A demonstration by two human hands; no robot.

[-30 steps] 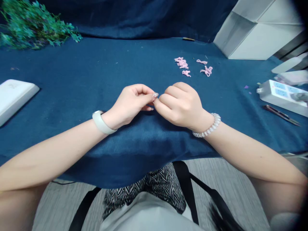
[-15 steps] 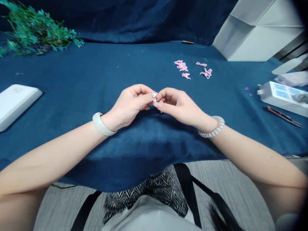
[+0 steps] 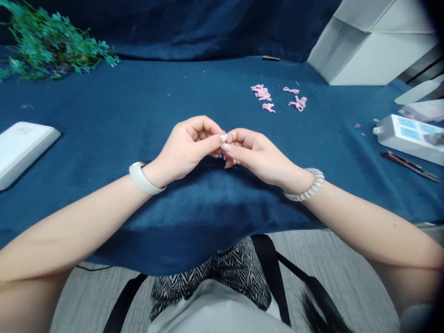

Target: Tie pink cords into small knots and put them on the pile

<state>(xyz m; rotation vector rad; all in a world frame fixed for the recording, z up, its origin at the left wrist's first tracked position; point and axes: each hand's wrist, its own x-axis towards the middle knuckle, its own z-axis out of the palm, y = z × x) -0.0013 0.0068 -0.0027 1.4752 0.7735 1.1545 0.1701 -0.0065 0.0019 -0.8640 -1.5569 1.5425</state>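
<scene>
Above the front part of the blue cloth, my left hand (image 3: 194,149) and my right hand (image 3: 255,155) meet at the fingertips. Both are closed in a pinch, thumbs on top, around a small bit of pink cord that the fingers now cover almost wholly. My left thumb tip touches or nearly touches the right one. Beyond the hands lie several small knotted pieces of pink cord: a cluster (image 3: 261,92), a single piece (image 3: 268,107), a thin loop (image 3: 290,90) and a looped bunch (image 3: 298,103).
A white box-like device (image 3: 26,148) sits at left, a green leafy plant (image 3: 58,44) behind it. At right are thread snips (image 3: 411,165), a white power strip (image 3: 412,138) and white cube shelving (image 3: 362,58). The cloth's front edge (image 3: 208,261) hangs over my lap.
My left hand has shifted slightly up, and the fingertips have drawn closer together. The pink bit that showed between them is now hidden. The cord pieces on the cloth lie as before.
</scene>
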